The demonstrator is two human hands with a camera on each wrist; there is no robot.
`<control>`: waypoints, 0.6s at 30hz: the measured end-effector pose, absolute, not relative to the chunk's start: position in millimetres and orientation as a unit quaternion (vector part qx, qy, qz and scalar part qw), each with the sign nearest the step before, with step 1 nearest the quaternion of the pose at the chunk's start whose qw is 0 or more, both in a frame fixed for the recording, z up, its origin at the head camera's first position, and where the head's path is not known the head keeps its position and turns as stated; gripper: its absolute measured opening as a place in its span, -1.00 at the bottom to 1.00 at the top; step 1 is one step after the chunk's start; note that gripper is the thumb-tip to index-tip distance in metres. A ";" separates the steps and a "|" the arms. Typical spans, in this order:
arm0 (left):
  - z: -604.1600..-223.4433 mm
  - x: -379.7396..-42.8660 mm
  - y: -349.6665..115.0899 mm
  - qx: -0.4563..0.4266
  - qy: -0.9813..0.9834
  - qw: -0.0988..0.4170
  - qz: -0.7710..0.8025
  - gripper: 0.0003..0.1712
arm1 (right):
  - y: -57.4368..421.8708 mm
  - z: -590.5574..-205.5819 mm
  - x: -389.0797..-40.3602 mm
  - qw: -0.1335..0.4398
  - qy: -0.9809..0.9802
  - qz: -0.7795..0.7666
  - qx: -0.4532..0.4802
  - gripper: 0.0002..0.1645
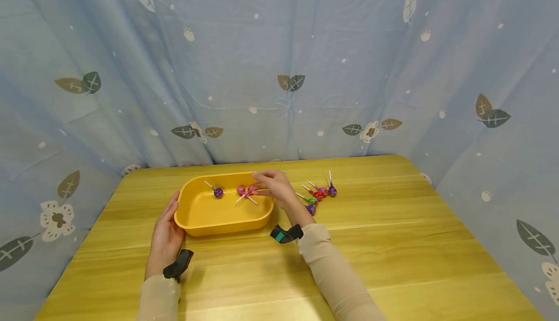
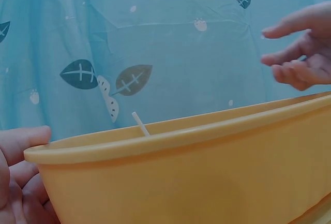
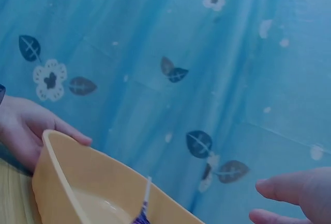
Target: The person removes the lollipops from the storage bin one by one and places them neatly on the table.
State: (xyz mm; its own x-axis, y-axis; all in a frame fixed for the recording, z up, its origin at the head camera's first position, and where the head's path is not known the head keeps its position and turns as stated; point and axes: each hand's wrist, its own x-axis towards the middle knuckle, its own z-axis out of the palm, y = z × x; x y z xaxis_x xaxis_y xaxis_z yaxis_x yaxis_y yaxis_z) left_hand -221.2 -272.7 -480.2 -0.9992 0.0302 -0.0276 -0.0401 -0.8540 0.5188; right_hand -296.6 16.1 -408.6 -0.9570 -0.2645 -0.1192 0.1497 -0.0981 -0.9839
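Observation:
A yellow plastic basin (image 1: pixel 224 226) sits on the table in the head view. My left hand (image 1: pixel 168 236) holds its left end, with fingertips at the rim; the left wrist view shows other fingers bent against the outer wall. Inside lie a purple-wrapped lollipop (image 1: pixel 218 193) on the left and two pink lollipops (image 1: pixel 241 190) with crossing sticks on the right. Over the basin's right end hovers my right hand (image 1: pixel 275 185), its fingers apart and nothing visible between them. In the right wrist view, the purple lollipop (image 3: pixel 141 219) shows stick up at the bottom edge.
Several lollipops lie bunched on the table to the right of the basin, among them a green one (image 1: pixel 312 200), a red one (image 1: pixel 318 196) and a purple one (image 1: pixel 332 191). A blue patterned curtain (image 1: pixel 288 30) hangs behind the wood-grain table (image 1: pixel 393 243).

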 end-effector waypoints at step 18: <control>-480.5 -221.8 -273.2 -0.007 0.286 0.012 0.958 -0.41 | -49.3 -429.7 -320.7 0.153 0.684 -0.713 -0.030 -0.59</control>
State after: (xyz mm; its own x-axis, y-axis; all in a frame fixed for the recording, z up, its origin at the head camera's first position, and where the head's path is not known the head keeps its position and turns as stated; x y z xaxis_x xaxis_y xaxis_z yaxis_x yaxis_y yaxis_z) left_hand -221.8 -273.2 -480.5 -0.9996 0.0196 -0.0207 -0.0278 -0.8356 0.5487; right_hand -320.7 -49.3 -429.7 -0.9515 -0.2593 -0.1654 0.1763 -0.0189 -0.9842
